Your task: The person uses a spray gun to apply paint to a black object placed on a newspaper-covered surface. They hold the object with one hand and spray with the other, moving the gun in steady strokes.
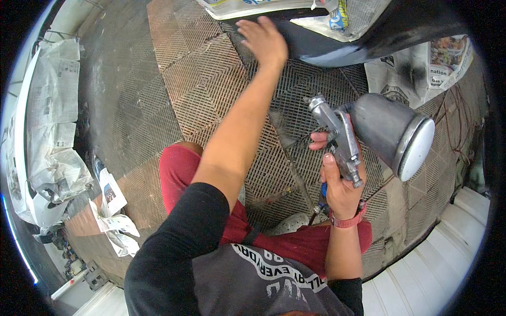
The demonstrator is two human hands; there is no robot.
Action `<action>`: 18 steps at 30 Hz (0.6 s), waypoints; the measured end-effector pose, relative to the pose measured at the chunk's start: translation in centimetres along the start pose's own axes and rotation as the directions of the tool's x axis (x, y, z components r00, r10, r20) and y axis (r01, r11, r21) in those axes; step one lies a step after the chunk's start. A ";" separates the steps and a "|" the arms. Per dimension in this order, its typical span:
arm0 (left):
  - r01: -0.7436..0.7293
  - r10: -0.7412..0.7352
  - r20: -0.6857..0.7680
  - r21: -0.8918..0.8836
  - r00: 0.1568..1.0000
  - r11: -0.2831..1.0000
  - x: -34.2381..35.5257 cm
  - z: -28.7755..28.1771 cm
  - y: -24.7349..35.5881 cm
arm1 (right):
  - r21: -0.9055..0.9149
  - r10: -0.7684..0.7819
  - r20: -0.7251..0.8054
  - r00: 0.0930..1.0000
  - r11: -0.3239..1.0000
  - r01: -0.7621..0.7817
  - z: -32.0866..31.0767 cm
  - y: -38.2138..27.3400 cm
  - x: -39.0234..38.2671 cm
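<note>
Shiny metal spray gun [340, 134], perhaps glossy panel [337, 55]

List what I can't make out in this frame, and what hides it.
All in the head view:
Contents of the grey cup: hidden by its walls and pale lid.
Some fingers of the right hand: behind the spray gun.
Whether the left hand touches the black panel: unclear from above.
The panel's far end: cut off by the top edge.
Small items lower left: too small.

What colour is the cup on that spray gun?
Dark grey cup, with a pale lid; best seen in the head view.
</note>
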State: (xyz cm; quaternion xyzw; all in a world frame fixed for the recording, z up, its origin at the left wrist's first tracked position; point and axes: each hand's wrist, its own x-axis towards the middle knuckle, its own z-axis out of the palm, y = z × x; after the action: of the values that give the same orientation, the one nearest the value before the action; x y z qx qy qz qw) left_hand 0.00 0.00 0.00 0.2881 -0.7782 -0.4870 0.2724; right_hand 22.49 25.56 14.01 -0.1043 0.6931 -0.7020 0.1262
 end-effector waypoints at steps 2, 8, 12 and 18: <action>-0.143 0.143 0.002 0.045 0.990 0.989 -3.3 1.7 1.9 | -0.010 0.010 -0.013 1.000 1.000 -0.010 0.0 -0.2 0.1; -0.429 0.389 0.214 0.187 0.896 0.884 -8.0 0.6 -0.1 | -0.040 0.038 -0.022 0.999 0.998 -0.039 -0.5 0.7 0.2; -0.087 0.093 0.010 -0.277 0.996 0.957 0.5 0.5 -6.5 | -0.017 0.072 0.005 0.997 0.997 -0.072 -0.3 0.8 -0.3; 0.510 -0.303 0.423 -0.795 0.854 0.329 6.9 -1.9 -7.0 | -0.015 0.072 -0.002 0.997 0.997 -0.072 -0.5 0.8 -1.2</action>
State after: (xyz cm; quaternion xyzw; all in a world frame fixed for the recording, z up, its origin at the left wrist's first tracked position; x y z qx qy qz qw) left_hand -2.11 -8.58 -4.69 0.2380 -0.3301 -0.8972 0.1714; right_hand 23.47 26.43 13.20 -0.0799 0.7018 -0.6919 0.1500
